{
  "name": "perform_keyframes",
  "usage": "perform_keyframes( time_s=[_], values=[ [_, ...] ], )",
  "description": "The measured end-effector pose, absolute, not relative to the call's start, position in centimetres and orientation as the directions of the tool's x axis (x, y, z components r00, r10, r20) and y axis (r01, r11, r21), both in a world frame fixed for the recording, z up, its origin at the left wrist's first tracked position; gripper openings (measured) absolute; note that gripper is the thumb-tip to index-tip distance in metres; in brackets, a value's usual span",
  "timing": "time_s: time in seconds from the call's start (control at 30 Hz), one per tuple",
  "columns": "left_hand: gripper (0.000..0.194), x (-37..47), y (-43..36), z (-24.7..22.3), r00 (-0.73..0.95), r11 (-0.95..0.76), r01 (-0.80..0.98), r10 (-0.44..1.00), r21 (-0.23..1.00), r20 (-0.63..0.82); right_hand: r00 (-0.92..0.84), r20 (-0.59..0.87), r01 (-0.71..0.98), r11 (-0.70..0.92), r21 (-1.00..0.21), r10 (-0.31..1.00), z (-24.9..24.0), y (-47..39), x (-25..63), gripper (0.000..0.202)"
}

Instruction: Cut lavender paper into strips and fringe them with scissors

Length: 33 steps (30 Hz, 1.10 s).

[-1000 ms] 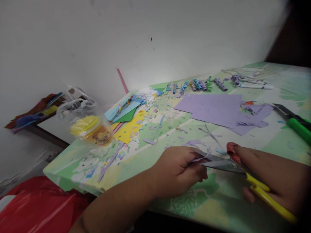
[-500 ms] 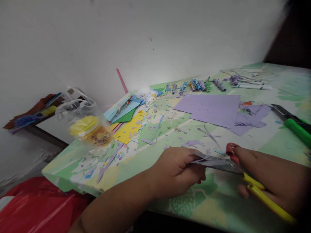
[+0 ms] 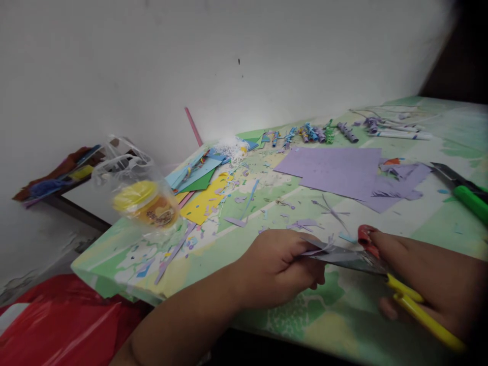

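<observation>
Near the table's front edge my left hand (image 3: 284, 269) is closed on a small fringed purple paper piece (image 3: 324, 248), pinched between thumb and fingers. My right hand (image 3: 415, 269), at the right, is wrapped round the red and yellow handles of scissors (image 3: 353, 258). Their blades point left and lie against the purple piece, close to my left fingertips. Beyond the hands, flat purple sheets (image 3: 331, 170) rest on the table, with cut purple scraps (image 3: 404, 180) at their right side.
Green-handled scissors (image 3: 467, 195) lie at the right. Fringed paper rolls (image 3: 312, 132) line the back beside white sticks (image 3: 400, 135). Coloured sheets (image 3: 202, 206), white string (image 3: 231, 148) and a bagged yellow-lidded tub (image 3: 147, 203) are at the left. Scraps litter the table (image 3: 267, 323).
The view has shifted slightly, so the table's things appear a little farther right. Both hands keep nearly the same pose, with the blades still at the purple piece.
</observation>
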<state>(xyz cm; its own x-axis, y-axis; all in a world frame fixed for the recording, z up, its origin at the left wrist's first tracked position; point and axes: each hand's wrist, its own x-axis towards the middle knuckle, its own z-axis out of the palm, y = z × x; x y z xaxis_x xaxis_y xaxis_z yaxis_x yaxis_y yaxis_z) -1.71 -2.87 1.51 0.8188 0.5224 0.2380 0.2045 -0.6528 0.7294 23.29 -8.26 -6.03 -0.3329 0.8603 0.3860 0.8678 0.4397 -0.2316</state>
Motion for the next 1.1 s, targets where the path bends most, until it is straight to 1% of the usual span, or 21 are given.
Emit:
perform_keyframes(
  time_s=[0.1, 0.27, 0.43, 0.53, 0.63, 0.73, 0.9, 1.0, 1.1],
  values=[
    [0.024, -1.7, -3.0, 1.6, 0.809, -0.687, 0.227, 0.528, 0.690, 0.259, -0.420, 0.322, 0.867, 0.480, -0.134, 0.849, -5.9, -8.3, 23.4, 0.038],
    [0.023, -1.6, -3.1, 1.5, 0.798, -0.684, 0.248, 0.545, 0.686, 0.255, -0.441, 0.314, 0.874, 0.481, -0.061, 0.841, -6.1, -8.5, 23.5, 0.040],
    [0.025, -1.5, -2.7, 1.3, 0.815, -0.710, 0.216, 0.509, 0.671, 0.277, -0.448, 0.367, 0.878, 0.479, 0.006, 0.815, -6.2, -8.5, 23.4, 0.045],
    [0.024, -1.5, -2.5, 1.3, 0.815, -0.719, 0.205, 0.501, 0.664, 0.291, -0.457, 0.392, 0.877, 0.479, 0.047, 0.798, -6.2, -8.6, 23.2, 0.040],
    [0.022, -1.4, -2.6, 1.3, 0.809, -0.722, 0.191, 0.500, 0.665, 0.310, -0.471, 0.409, 0.869, 0.492, 0.059, 0.782, -6.1, -8.7, 22.8, 0.034],
    [0.022, -1.4, -2.7, 1.4, 0.802, -0.705, 0.211, 0.521, 0.677, 0.292, -0.474, 0.434, 0.866, 0.494, 0.073, 0.767, -5.9, -8.6, 22.5, 0.030],
    [0.021, -1.4, -2.6, 1.2, 0.808, -0.718, 0.177, 0.497, 0.673, 0.317, -0.478, 0.471, 0.864, 0.493, 0.102, 0.741, -5.8, -8.4, 22.3, 0.026],
    [0.020, -1.5, -2.5, 1.1, 0.812, -0.721, 0.185, 0.495, 0.668, 0.309, -0.490, 0.488, 0.852, 0.515, 0.093, 0.722, -5.8, -8.3, 22.3, 0.024],
    [0.019, -1.6, -2.5, 1.2, 0.828, -0.710, 0.194, 0.489, 0.676, 0.276, -0.488, 0.468, 0.847, 0.530, 0.048, 0.737, -5.9, -8.3, 22.5, 0.024]
  ],
)
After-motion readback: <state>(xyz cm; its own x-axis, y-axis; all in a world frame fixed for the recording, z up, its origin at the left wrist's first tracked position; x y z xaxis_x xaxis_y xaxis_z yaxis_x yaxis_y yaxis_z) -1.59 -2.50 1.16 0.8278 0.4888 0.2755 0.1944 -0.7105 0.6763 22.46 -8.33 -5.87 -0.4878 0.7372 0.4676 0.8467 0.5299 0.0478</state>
